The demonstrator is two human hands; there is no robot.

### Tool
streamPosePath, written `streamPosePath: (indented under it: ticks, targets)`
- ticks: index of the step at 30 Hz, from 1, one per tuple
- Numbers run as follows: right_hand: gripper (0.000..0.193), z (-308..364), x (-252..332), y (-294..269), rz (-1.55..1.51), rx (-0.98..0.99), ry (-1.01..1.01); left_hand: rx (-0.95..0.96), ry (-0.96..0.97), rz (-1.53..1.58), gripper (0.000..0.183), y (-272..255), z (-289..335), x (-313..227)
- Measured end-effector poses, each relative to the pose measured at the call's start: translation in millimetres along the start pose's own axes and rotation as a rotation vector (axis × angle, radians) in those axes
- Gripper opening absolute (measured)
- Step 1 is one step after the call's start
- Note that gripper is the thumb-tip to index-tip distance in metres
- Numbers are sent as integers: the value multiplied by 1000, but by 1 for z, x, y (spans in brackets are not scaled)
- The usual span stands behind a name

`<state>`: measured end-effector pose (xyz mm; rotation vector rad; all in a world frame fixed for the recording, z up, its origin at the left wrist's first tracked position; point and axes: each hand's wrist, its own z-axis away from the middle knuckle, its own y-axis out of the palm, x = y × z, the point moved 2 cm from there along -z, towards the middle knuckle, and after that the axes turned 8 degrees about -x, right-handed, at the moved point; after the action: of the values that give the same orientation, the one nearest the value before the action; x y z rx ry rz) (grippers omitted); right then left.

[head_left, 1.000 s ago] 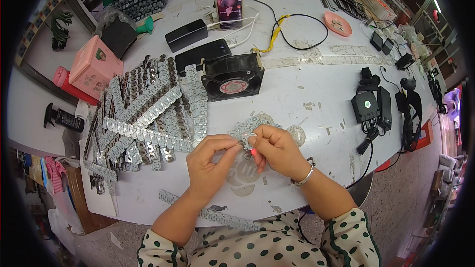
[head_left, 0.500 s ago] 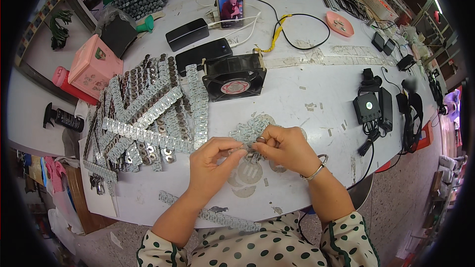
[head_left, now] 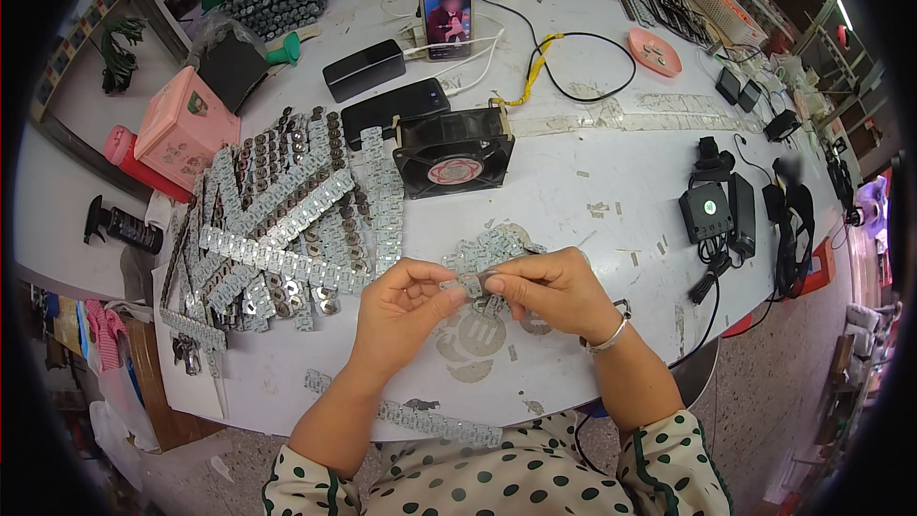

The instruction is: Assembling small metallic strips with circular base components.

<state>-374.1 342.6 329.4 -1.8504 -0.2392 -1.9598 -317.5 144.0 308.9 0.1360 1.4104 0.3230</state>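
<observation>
My left hand (head_left: 409, 311) pinches a small silvery metal piece (head_left: 470, 284) between thumb and fingertips, at the near side of the table. My right hand (head_left: 552, 289) meets it there, thumb and forefinger closed on a small dark piece (head_left: 487, 277) whose kind the fingers hide. Just beyond the fingertips lies a loose heap of small metal plates (head_left: 492, 247). To the left are many metal strips (head_left: 287, 253), made of joined small plates, crossed and stacked over one another. Another strip (head_left: 439, 422) lies along the table's near edge, partly behind my left forearm.
A black square fan (head_left: 454, 155) stands beyond the heap, with dark boxy devices (head_left: 363, 70) and a propped phone (head_left: 446, 14) behind it. Power adapters (head_left: 709, 210) with cables lie at right. Pink boxes (head_left: 186, 129) stand far left; a pink dish (head_left: 655, 53) sits far right.
My right fingers have turned, and the round piece that showed between them is now mostly covered. My left fingers have shifted slightly up and left, showing more of the silvery piece.
</observation>
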Motion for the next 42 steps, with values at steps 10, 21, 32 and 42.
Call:
streamPosePath:
  ticks: [10, 21, 32, 42]
  targets:
    - [18, 3, 0, 8, -70, 224, 145, 79, -163, -22, 15, -8, 0, -6]
    - [20, 2, -7, 17, -309, 124, 71, 34, 203, 6, 19, 6, 6, -5]
    - [20, 2, -5, 20, -82, 0, -47, -19, 687, -525, 21, 9, 7, -16]
    - [16, 3, -4, 22, -179, -21, 94, -80, 666, -490, 20, 9, 7, -11]
